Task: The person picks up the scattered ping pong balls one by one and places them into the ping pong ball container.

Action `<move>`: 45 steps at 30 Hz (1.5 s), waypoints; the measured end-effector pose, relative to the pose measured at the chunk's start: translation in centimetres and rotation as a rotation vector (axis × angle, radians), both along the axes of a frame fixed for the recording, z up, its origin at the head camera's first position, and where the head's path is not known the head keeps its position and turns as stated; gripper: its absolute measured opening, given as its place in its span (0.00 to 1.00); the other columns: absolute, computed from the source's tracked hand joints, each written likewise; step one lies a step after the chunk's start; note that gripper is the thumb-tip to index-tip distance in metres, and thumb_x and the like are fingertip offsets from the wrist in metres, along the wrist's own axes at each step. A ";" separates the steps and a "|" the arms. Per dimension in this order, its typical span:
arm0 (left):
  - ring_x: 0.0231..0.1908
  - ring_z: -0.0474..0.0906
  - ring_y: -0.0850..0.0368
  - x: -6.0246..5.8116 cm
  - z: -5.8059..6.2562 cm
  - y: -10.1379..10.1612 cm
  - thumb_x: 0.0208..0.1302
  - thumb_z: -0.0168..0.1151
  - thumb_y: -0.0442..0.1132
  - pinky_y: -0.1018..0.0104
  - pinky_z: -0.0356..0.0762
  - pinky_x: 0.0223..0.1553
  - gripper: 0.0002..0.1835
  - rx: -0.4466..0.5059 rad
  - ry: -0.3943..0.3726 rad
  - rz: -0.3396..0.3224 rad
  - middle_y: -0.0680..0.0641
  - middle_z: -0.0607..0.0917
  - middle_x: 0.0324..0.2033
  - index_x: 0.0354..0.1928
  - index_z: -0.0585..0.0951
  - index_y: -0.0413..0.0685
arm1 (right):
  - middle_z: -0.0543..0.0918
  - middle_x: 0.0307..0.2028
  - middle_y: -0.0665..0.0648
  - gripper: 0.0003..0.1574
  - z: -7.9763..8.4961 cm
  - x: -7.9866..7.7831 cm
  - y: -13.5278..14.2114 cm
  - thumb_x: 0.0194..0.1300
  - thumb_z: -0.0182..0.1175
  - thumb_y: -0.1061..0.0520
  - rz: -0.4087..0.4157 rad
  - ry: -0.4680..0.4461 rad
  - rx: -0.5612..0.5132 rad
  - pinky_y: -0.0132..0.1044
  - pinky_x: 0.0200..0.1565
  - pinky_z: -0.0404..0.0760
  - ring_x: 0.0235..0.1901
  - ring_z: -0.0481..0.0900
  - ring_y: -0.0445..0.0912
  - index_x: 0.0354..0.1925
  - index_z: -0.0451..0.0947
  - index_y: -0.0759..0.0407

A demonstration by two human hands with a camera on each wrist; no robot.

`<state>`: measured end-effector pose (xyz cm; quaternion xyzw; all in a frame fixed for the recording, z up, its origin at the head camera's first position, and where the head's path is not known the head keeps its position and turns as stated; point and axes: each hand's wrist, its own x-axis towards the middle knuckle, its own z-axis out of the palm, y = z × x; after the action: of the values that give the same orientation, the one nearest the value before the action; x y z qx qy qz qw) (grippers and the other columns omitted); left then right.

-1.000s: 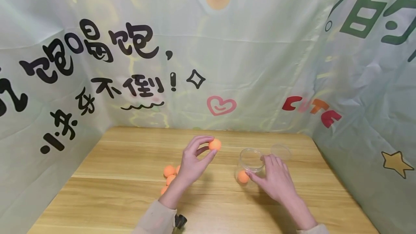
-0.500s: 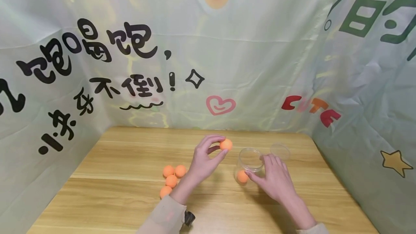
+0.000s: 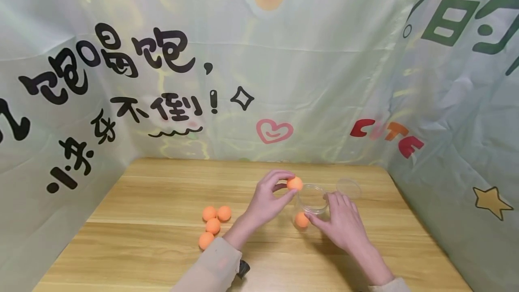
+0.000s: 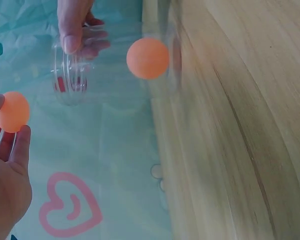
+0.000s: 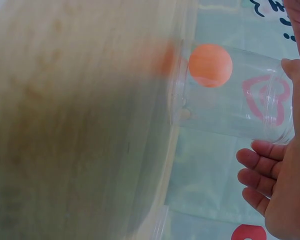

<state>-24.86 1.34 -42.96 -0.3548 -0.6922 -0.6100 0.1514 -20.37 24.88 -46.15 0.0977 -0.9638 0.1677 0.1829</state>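
Between thumb and fingertips my left hand (image 3: pixel 269 199) pinches an orange ping-pong ball (image 3: pixel 294 184), held at the left side of the rim of a clear jar (image 4: pixel 115 87). The jar stands upright on the table with its mouth uncovered. My right hand (image 3: pixel 344 222) grips the jar near its rim, thumb on the near side and fingers on the far side. One orange ball (image 5: pixel 210 65) lies at the bottom inside the jar. Several more orange balls (image 3: pixel 212 225) sit in a loose cluster on the table, left of my left forearm.
A clear round thing (image 3: pixel 348 188), faint and lid-like, is on the wooden table (image 3: pixel 154 193) behind my right hand. Printed cloth (image 3: pixel 324 80) encloses the table at the back and sides. A small black object (image 3: pixel 243 268) shows beside my left sleeve.
My left hand has moved right with the pinched ball, from apart from the jar to its rim. The loose balls have come fully into sight. My right hand and the jar stay put.
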 end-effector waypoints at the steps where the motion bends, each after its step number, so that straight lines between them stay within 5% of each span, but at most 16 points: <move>1: 0.59 0.80 0.48 0.0 0.0 0.1 0.66 0.72 0.31 0.63 0.84 0.57 0.18 -0.008 0.003 -0.003 0.44 0.82 0.57 0.57 0.82 0.39 | 0.80 0.51 0.65 0.49 0.0 0.0 0.0 0.63 0.65 0.24 -0.001 -0.001 0.001 0.64 0.60 0.73 0.57 0.75 0.64 0.55 0.75 0.66; 11: 0.59 0.80 0.49 -0.5 0.0 1.3 0.67 0.71 0.29 0.67 0.83 0.58 0.18 -0.093 0.041 -0.044 0.42 0.82 0.57 0.57 0.82 0.38 | 0.80 0.50 0.64 0.47 -0.1 0.0 -0.1 0.62 0.67 0.25 -0.001 0.022 0.000 0.63 0.58 0.73 0.56 0.76 0.64 0.53 0.75 0.65; 20: 0.61 0.79 0.54 -0.9 0.0 2.0 0.69 0.70 0.37 0.68 0.76 0.65 0.18 -0.333 0.130 0.024 0.46 0.83 0.59 0.59 0.83 0.42 | 0.80 0.48 0.64 0.46 -0.2 0.0 -0.1 0.62 0.67 0.26 0.006 0.035 0.010 0.63 0.56 0.75 0.54 0.77 0.63 0.52 0.75 0.66; 27: 0.64 0.77 0.56 -1.2 0.1 2.4 0.71 0.68 0.37 0.67 0.72 0.69 0.19 -0.450 0.147 0.006 0.48 0.83 0.60 0.62 0.82 0.45 | 0.80 0.47 0.63 0.46 -0.2 0.1 -0.1 0.62 0.67 0.27 0.010 0.044 0.011 0.62 0.54 0.76 0.53 0.77 0.63 0.52 0.76 0.66; 45: 0.64 0.78 0.55 -1.0 -0.3 2.6 0.72 0.67 0.38 0.69 0.73 0.68 0.20 -0.506 0.133 0.015 0.47 0.83 0.61 0.63 0.81 0.43 | 0.80 0.47 0.63 0.45 -0.2 0.1 0.0 0.62 0.68 0.27 0.012 0.051 0.018 0.62 0.54 0.76 0.53 0.77 0.62 0.52 0.76 0.66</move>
<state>-25.87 3.90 -43.21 -0.4156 -0.8138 -0.3917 0.1077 -20.32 24.84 -46.40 0.1093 -0.9597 0.1577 0.2054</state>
